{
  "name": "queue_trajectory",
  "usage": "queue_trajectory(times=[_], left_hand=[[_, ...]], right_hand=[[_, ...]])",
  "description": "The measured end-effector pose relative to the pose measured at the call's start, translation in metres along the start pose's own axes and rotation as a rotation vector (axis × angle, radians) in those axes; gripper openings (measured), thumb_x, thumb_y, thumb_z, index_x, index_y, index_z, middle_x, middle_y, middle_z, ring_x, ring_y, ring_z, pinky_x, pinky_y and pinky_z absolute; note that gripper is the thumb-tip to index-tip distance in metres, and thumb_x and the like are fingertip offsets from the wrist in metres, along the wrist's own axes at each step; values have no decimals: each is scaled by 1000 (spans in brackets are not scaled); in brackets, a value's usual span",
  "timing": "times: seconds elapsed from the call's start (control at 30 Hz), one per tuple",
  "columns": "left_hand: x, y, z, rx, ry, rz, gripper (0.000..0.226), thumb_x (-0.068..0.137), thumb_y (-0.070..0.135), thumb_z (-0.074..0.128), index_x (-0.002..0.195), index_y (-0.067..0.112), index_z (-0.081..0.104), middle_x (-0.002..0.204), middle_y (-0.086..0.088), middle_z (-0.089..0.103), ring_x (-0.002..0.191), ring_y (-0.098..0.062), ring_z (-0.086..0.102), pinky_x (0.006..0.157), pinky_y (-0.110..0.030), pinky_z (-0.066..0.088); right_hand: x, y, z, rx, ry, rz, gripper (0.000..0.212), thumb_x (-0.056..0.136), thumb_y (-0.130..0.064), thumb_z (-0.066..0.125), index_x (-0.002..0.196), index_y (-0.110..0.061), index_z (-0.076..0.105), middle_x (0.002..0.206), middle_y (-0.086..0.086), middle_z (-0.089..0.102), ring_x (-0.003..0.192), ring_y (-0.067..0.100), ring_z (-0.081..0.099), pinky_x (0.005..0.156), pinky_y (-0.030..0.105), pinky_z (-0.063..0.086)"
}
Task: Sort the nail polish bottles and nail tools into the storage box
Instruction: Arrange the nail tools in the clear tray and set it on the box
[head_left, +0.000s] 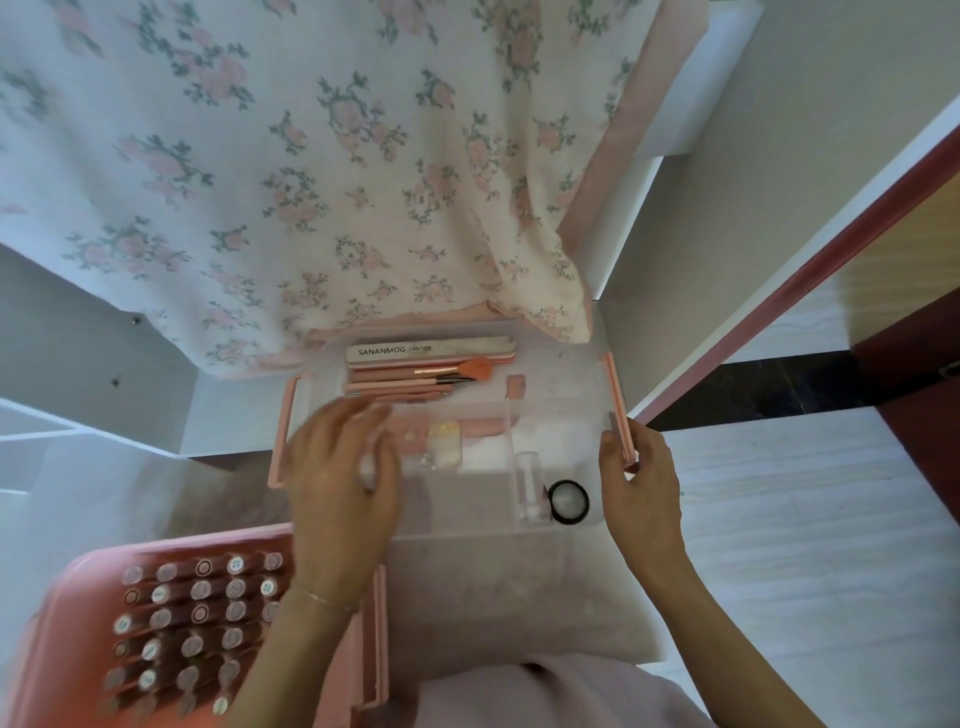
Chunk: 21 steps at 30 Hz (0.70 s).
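Note:
A clear storage box (561, 400) with pink side latches sits in front of me. Its far tray holds a nail file marked SANANMOG (431, 349), pink-handled brushes (415, 376) and thin tools. Nearer compartments hold a clear bottle (530, 486), a black-rimmed round jar (569, 501) and small packets (444, 444). My left hand (337, 483) hovers over the box's left side, motion-blurred, its thumb and fingers curled round a small pale item (370, 465). My right hand (641, 480) grips the pink right latch (623, 436). A pink tray (67, 587) at lower left holds several nail polish bottles (200, 613).
A floral cloth (311, 182) hangs over the surface behind the box and touches its far edge. White shelving (78, 431) lies to the left, pale floor (779, 519) to the right. A pink garment (545, 691) covers my lap at the bottom.

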<state>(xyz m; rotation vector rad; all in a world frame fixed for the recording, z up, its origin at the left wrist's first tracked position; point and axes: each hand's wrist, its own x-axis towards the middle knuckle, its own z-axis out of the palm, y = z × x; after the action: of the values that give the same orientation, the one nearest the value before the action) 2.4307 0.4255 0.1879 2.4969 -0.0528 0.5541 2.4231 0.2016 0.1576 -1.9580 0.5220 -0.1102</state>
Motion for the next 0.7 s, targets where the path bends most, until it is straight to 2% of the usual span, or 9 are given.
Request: queue_trajectory(times=[0.07, 0.1, 0.17, 0.23, 0.33, 0.4, 0.5, 0.6, 0.7], left_hand=[[-2, -14, -8, 92, 68, -159, 34, 86, 18, 48, 111, 1, 63, 119, -21, 58, 113, -40, 51, 96, -51, 38], [-4, -20, -10, 118, 65, -249, 39, 85, 19, 48, 117, 0, 59, 128, -22, 52, 120, -41, 45, 100, -51, 33], [-7, -31, -11, 98, 31, -395, 50, 85, 22, 46, 130, -2, 47, 141, -24, 37, 132, -39, 32, 107, -49, 25], [-10, -41, -9, -43, 30, -534, 55, 90, 18, 50, 137, -4, 33, 146, -24, 28, 136, -36, 25, 111, -44, 21], [-12, -46, -5, -267, 63, -785, 57, 91, 21, 53, 138, -1, 29, 140, -20, 39, 128, -33, 39, 108, -44, 31], [-14, -47, -3, -298, 64, -802, 48, 92, 25, 51, 132, 1, 40, 129, -18, 52, 115, -32, 50, 101, -46, 39], [-14, -44, -3, -292, 100, -744, 34, 92, 23, 50, 121, 4, 55, 110, -16, 62, 101, -32, 57, 91, -47, 46], [-13, -42, -7, -293, 163, -728, 30, 92, 19, 53, 119, 6, 58, 107, -10, 64, 95, -24, 59, 86, -37, 49], [-17, -41, -12, -270, 251, -729, 26, 91, 15, 53, 115, 6, 62, 105, -9, 67, 92, -19, 61, 84, -33, 49]], right_hand=[[0, 0, 1, 1, 0, 42, 20, 94, -28, 46, 112, -22, 52, 99, -7, 52, 91, 10, 50, 83, 21, 39], [1, 0, 2, -8, 1, 48, 26, 94, -29, 45, 116, -17, 53, 93, -9, 54, 85, 8, 52, 80, 19, 41], [2, 2, 3, -34, 9, 36, 29, 94, -30, 44, 115, -12, 54, 76, -12, 52, 68, 5, 51, 66, 13, 41], [4, 3, 3, -51, 15, 25, 29, 94, -29, 45, 112, -10, 55, 69, -12, 50, 60, 5, 48, 57, 12, 37], [5, 2, 3, -57, 12, 30, 29, 93, -28, 46, 114, -10, 54, 68, -11, 49, 57, 4, 46, 56, 14, 37], [5, 2, 3, -65, 9, 24, 30, 94, -27, 45, 117, -10, 53, 68, -11, 49, 57, 4, 46, 56, 14, 37], [4, 3, 2, -75, -1, 1, 30, 95, -28, 43, 119, -12, 53, 67, -10, 49, 57, 5, 47, 56, 15, 36], [2, 2, 1, -71, -13, -14, 26, 94, -29, 43, 115, -17, 54, 62, -7, 49, 54, 7, 47, 53, 17, 36], [0, 2, 0, -87, -36, -35, 20, 94, -30, 43, 109, -22, 54, 58, -5, 46, 51, 9, 45, 51, 17, 35]])
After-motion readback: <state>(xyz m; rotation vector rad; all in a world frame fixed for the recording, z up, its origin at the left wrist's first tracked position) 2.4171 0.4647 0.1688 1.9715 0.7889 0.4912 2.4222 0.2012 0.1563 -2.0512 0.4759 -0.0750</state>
